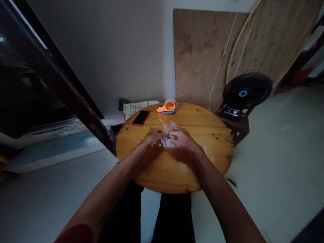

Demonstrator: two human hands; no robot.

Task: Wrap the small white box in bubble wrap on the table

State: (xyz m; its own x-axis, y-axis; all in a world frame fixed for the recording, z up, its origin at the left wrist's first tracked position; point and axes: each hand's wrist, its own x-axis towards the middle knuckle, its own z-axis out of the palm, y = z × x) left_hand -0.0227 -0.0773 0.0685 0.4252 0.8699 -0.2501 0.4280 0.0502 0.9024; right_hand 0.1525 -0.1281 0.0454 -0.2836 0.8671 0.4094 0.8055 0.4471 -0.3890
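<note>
Both of my hands meet over the middle of a round wooden table (pixel 202 162). My left hand (pixel 154 137) and my right hand (pixel 181 138) have their fingers closed on a small clear plastic bag (pixel 167 130) that sticks up between them. A small dark item shows inside the bag near my right fingers; I cannot make out what it is. An orange tape dispenser (pixel 167 107) lies at the far edge of the table. A dark phone with a red rim (pixel 140 117) rests at the far left of the tabletop.
A black floor fan (pixel 246 90) stands on a low stool to the right of the table. Two wooden boards (pixel 199 50) lean against the back wall. A dark slanted beam (pixel 63 87) runs down on the left. A folded newspaper (pixel 136 107) lies behind the table.
</note>
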